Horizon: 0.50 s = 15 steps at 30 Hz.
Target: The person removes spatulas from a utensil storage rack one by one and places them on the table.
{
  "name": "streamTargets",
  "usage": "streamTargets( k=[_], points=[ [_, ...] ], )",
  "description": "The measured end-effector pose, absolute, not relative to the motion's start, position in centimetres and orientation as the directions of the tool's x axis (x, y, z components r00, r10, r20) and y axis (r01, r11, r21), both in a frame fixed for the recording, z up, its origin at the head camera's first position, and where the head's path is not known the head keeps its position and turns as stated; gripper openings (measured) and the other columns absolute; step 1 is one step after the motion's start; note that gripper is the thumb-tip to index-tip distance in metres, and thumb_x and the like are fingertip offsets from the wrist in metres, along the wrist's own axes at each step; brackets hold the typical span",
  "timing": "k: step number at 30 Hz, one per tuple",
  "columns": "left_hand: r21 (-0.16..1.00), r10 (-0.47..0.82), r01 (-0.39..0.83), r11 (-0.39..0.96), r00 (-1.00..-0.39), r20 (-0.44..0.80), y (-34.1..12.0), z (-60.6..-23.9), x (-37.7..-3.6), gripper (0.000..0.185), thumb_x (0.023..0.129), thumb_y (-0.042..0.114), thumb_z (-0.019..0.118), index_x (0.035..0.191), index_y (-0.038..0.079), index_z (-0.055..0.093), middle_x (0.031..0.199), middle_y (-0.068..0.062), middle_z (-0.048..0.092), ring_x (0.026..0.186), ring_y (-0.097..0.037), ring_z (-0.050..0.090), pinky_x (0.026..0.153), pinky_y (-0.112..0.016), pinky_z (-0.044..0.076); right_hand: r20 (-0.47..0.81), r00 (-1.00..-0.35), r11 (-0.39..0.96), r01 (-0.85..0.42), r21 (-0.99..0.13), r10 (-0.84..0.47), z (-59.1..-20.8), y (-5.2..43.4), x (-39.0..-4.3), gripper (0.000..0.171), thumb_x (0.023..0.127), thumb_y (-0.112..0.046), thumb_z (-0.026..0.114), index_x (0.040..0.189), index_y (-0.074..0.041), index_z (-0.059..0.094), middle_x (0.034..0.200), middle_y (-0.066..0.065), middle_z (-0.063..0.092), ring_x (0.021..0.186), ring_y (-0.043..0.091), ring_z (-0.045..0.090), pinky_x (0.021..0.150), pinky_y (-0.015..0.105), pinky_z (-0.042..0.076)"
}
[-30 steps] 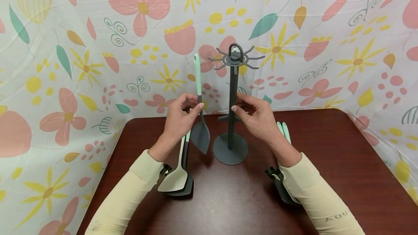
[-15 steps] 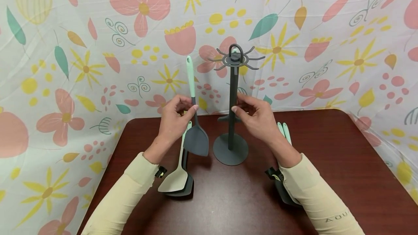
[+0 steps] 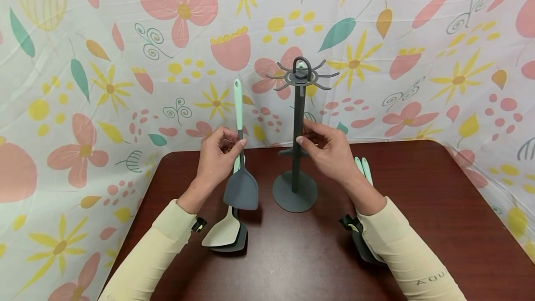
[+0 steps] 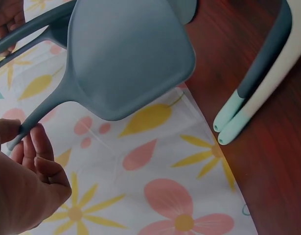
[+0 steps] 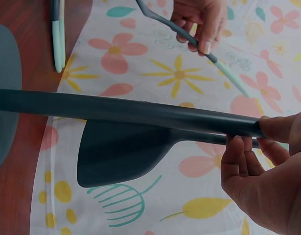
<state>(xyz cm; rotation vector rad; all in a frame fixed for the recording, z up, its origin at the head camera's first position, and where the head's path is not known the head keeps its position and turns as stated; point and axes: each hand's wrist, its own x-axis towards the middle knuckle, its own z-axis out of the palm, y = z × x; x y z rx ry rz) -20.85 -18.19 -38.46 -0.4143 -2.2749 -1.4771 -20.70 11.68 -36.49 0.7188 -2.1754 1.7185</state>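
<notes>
My left hand point(image 3: 239, 143) pinches a grey spatula point(image 3: 241, 188) by its thin neck and holds it upright, mint handle up, blade just above the table. In the left wrist view the spatula blade point(image 4: 126, 58) hangs beyond my left hand point(image 4: 24, 143). A dark grey utensil stand point(image 3: 296, 120) with hooks on top rises to the right of the spatula. My right hand point(image 3: 303, 137) grips its pole at mid height. In the right wrist view my right hand point(image 5: 260, 134) holds the stand pole point(image 5: 116, 112) together with the thin handle of a hanging utensil point(image 5: 121, 156).
A cream spatula and a dark utensil point(image 3: 225, 235) lie on the brown table point(image 3: 439, 208) under my left wrist. Two mint-handled utensils point(image 3: 362, 167) lie under my right forearm. A flowered cloth point(image 3: 125, 59) covers the wall behind and hangs round the table.
My left hand has carried the spatula left and down, away from the stand, and its blade now faces me. The right hand has stayed on the pole.
</notes>
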Motion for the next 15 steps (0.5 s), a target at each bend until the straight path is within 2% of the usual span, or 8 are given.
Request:
streamTargets(
  k=[7, 15],
  points=[
    [0.815, 0.006, 0.374, 0.442, -0.91, 0.414, -18.9, -39.0, -20.7, 0.017, 0.098, 0.019, 0.081, 0.106, 0.009, 0.069, 0.098, -0.006, 0.072, 0.08, -0.021, 0.07, 0.067, -0.027, 0.054, 0.504, -0.837, 0.163, -0.539, -0.826, -0.212, -36.4, 11.7, -20.7, 0.039, 0.1, -0.004, 0.073, 0.139, -0.009, 0.071, 0.108, 0.012, 0.078, 0.095, 0.021, 0.074, 0.082, 0.024, 0.061],
    [0.8, 0.006, 0.315, 0.511, -0.932, 0.363, -19.5, -39.6, -20.7, 0.014, 0.099, 0.018, 0.079, 0.106, 0.009, 0.07, 0.095, -0.006, 0.073, 0.079, -0.021, 0.066, 0.067, -0.028, 0.054, 0.501, -0.839, 0.171, -0.537, -0.826, -0.211, -36.4, 11.7, -20.7, 0.039, 0.101, -0.004, 0.072, 0.139, -0.009, 0.071, 0.108, 0.013, 0.078, 0.095, 0.019, 0.074, 0.081, 0.024, 0.061]
  ],
)
